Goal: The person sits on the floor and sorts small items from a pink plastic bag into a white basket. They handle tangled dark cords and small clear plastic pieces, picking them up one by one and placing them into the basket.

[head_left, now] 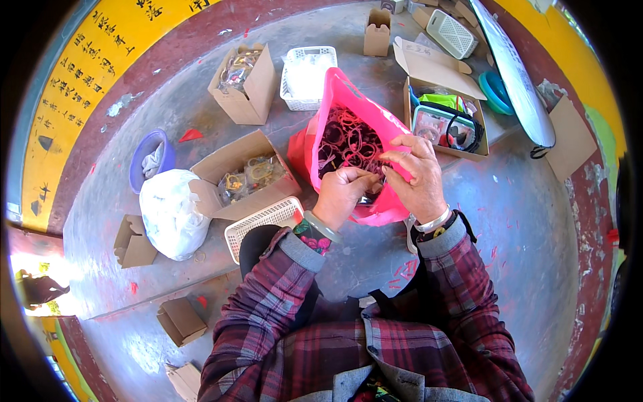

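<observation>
A bright pink bag [386, 212] stands open in front of me, filled with a tangle of dark, thin ring-shaped bands [348, 137]. My left hand [341, 197] is over the bag's near edge, its thumb and forefinger pinched together. Just right of it, my right hand [420, 175] also has thumb and fingers brought together, over the bag's right side. Both sets of fingertips nearly meet above the bands. Whatever small thing they pinch is too small and hidden to name.
Left of the bag, a cardboard box [251, 142] holds bagged small items, beside a stuffed white plastic bag [173, 214] and a purple basin [142, 164]. White baskets [308, 104] and more boxes [251, 100] stand farther off. An open carton [462, 153] sits at the right.
</observation>
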Demonstrator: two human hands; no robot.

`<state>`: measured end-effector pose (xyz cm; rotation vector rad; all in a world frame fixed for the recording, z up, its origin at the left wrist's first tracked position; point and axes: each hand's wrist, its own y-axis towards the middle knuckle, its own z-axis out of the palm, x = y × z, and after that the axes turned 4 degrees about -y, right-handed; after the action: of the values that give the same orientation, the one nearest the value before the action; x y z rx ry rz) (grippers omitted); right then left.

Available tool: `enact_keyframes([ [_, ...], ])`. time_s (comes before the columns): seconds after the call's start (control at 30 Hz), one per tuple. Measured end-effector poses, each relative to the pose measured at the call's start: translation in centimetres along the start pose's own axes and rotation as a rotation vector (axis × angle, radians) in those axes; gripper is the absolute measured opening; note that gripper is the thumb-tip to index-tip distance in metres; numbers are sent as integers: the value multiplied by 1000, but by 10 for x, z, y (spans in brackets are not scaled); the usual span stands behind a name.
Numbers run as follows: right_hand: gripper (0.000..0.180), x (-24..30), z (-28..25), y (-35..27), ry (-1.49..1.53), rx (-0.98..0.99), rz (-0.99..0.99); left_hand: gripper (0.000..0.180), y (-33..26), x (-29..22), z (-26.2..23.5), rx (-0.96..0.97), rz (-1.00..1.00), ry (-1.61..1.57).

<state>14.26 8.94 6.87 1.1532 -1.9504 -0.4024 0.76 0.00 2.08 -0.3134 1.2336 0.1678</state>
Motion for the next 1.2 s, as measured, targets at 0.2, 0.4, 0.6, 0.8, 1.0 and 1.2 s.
enact_keyframes([
  [0.2,15,1,-1,-1,44,60,22,15,0,1,0,32,30,6],
  [0.4,7,11,-6,0,-162,64,-70,16,0,2,0,31,16,57],
  [0.6,5,9,8,-8,-121,31,-91,17,3,10,-3,24,61,135],
  [0.8,5,4,1,-7,330,331,395,17,1,10,-3,44,147,190],
  [1.0,5,-4,0,-9,423,299,497,19,2,9,-4,166,23,157],
  [1.2,6,-3,-6,-10,462,450,532,21,5,9,-11,323,-137,248],
])
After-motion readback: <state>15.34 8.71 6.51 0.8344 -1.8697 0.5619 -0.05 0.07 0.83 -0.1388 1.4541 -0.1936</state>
